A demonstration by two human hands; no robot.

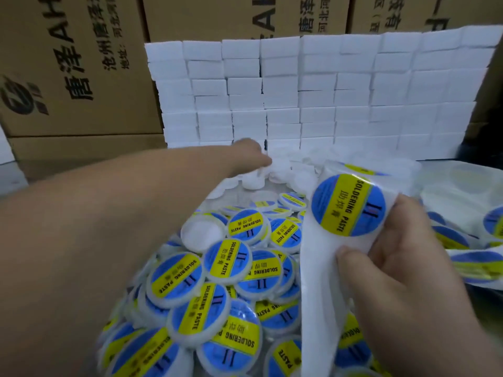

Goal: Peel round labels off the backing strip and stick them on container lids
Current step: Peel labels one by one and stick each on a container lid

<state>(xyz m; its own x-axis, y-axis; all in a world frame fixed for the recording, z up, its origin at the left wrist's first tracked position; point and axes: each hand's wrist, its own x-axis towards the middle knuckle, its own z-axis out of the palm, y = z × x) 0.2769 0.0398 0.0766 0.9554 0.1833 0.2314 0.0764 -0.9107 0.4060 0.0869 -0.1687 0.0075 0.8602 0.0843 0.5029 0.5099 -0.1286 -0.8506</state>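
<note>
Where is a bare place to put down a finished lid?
One bare patch shows: grey surface at far left, between the cardboard cartons and the left forearm. Labelled lids heap the middle, blank lids crowd the white boxes' foot, and the label strip covers the right.

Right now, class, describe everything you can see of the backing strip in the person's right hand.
The backing strip is white, glossy paper, bent upward and slightly curled. A round blue-and-yellow label reading SOLDERING PASTE sits on it. The right hand pinches its right edge; its lower end overlaps the labelled lids.
</note>
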